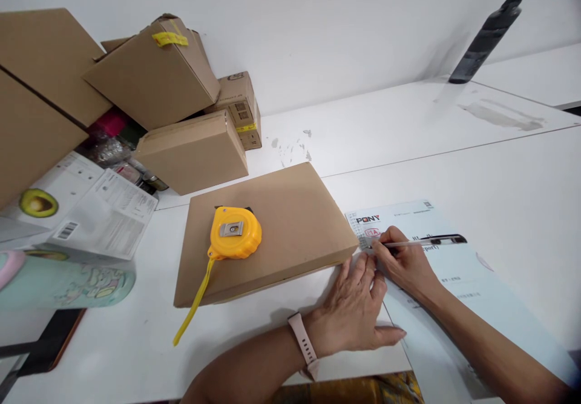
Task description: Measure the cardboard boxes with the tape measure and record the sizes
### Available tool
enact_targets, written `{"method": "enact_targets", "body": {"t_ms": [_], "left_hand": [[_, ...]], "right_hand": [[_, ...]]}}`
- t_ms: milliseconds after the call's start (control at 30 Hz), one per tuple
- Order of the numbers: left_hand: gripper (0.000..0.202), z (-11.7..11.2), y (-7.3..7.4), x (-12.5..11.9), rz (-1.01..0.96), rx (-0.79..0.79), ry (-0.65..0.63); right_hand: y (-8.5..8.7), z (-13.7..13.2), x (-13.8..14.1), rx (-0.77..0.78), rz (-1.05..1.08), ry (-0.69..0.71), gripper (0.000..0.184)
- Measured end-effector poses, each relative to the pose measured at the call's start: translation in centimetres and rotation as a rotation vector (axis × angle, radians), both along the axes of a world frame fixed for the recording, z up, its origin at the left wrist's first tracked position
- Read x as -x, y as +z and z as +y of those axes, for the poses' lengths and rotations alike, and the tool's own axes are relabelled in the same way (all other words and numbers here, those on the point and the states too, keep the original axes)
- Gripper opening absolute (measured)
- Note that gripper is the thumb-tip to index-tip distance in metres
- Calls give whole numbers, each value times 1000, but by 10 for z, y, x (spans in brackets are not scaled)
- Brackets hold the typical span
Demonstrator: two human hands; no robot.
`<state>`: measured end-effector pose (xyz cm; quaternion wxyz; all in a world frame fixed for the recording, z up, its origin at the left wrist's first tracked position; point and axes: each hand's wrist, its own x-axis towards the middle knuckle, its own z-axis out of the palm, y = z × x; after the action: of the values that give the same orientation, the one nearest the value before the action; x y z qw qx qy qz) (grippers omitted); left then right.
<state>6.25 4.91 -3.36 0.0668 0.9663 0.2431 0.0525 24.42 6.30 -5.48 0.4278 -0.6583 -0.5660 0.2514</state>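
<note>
Between the fingers of my right hand (406, 261) is a pen (422, 241), clear-barrelled with a black cap end. Its tip points down at the left edge of a pale blue printed report (458, 289), close to a small grey patterned patch. My left hand (354, 304) lies flat with its fingers spread and thumb out, fingertips by the paper's edge and the near right corner of a flat brown cardboard box (290, 210). On that box rests a yellow tape measure (236, 232) with a metal clip and a yellow wrist strap hanging over the box's front edge.
Several cardboard boxes (154, 71) are piled at the back left. White cartons with avocado pictures (109, 210) and a mint-green bottle (86, 283) stand at the left. A dark bottle (483, 43) is by the wall, back right. The white table (245, 337) has seams.
</note>
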Motion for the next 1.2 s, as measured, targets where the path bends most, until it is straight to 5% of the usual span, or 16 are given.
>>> {"method": "enact_targets", "body": {"t_ms": [1200], "left_hand": [[84,0,-1,-1,-5,-12,-5]], "right_hand": [[2,0,-1,26,11,-34,22]]}}
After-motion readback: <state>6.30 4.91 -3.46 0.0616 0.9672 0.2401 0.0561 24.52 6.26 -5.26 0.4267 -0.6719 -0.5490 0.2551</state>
